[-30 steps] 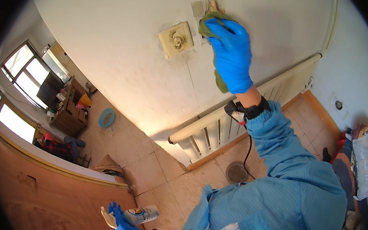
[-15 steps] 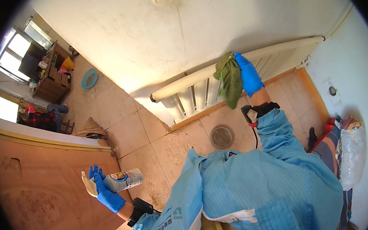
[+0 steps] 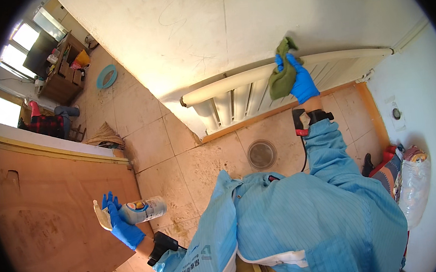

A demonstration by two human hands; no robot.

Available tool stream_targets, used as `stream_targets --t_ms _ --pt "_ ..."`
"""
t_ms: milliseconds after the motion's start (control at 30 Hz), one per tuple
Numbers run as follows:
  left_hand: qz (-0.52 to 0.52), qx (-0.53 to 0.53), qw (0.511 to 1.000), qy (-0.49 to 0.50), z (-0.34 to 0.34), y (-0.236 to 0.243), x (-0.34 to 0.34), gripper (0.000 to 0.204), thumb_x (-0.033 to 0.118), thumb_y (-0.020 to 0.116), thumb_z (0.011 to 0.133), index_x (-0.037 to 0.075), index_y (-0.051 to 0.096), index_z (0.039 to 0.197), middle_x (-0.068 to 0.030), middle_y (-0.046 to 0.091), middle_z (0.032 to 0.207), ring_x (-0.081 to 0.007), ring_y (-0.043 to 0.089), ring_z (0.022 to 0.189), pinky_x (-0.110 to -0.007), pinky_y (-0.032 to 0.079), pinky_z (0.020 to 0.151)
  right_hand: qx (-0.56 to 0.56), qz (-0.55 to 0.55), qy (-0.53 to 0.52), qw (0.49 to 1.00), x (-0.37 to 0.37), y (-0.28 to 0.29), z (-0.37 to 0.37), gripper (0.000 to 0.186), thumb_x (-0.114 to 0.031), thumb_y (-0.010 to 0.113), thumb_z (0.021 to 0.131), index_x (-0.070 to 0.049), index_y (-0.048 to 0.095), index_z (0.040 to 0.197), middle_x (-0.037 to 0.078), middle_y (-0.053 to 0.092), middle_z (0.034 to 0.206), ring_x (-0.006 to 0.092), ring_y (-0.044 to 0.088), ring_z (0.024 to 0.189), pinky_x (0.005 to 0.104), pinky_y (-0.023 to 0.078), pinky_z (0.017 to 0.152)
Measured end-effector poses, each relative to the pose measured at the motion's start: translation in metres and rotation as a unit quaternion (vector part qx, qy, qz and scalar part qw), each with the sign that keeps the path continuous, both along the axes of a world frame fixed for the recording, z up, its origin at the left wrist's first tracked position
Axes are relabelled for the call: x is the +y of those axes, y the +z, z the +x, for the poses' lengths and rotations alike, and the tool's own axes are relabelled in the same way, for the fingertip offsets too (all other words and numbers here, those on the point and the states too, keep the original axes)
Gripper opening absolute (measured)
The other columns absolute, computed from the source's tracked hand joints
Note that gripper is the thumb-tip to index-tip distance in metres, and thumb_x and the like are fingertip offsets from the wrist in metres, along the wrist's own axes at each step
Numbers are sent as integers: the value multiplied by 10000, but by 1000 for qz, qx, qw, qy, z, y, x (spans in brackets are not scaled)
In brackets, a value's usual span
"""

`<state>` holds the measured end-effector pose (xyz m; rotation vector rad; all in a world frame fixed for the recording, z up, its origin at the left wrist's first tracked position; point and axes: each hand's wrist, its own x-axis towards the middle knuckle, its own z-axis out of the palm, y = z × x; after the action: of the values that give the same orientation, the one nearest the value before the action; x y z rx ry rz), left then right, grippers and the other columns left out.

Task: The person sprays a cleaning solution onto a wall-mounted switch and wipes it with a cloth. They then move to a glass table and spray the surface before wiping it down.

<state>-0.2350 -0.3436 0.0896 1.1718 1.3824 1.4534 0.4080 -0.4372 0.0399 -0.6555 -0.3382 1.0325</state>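
**Green cloth pressed on the white radiator, spray can in the other hand**

Green and crumpled, the cloth (image 3: 281, 72) sits in the right hand (image 3: 300, 78), which wears a blue glove and is clenched around it. The hand holds the cloth against the top rail of the white radiator (image 3: 235, 95), near the right part of that rail. The radiator stands along the foot of a pale wall (image 3: 249, 24), and the wall has some thin scratches and marks on it.

The left hand (image 3: 119, 222), also in a blue glove, is low at the person's left side, well apart from the radiator. It is grasping a spray can (image 3: 142, 211) that lies almost sideways in the fingers, with its cap end pointing to the left. Just beside this hand is a brown wooden door (image 3: 44, 223) with worn spots.

Both arms are in light blue striped sleeves, and each wrist carries a dark band.

The floor (image 3: 161, 141) is of beige tiles with stains. A round metal drain cover (image 3: 261, 154) is set in the floor, between the radiator and the person's body. Far at the left, a blue round dish (image 3: 106, 76) lies on the tiles near a dark cabinet (image 3: 62, 72).
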Motion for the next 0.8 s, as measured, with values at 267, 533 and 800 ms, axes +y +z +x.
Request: stream_targets --t_ms 267,533,800 --pt "-9 -7 1000 16 -15 -9 7 433 167 585 970 -66 524 1330 -197 612 1286 -288 590 1181 -368 461 977 -445 -293 -75 843 38 0 -54 448 -347 747 868 -47 671 1192 122 689 1157 231 670 964 359 535 843" --pt "-10 3 999 36 -32 -23 2 460 178 599 965 -71 513 1342 -200 626 1265 -293 597 1167 -367 475 952 -823 -203 -190 495 89 -57 -113 366 -369 670 840 -103 691 1091 172 652 1108 388 603 1024 496 456 934" --pt "-38 -8 998 48 -22 -29 3 467 122 600 950 -26 479 1377 -188 612 1279 -292 592 1177 -361 480 949 -826 -189 -88 524 131 -53 -189 397 -339 676 830 -79 639 1129 209 609 1146 417 561 1067 505 438 940"
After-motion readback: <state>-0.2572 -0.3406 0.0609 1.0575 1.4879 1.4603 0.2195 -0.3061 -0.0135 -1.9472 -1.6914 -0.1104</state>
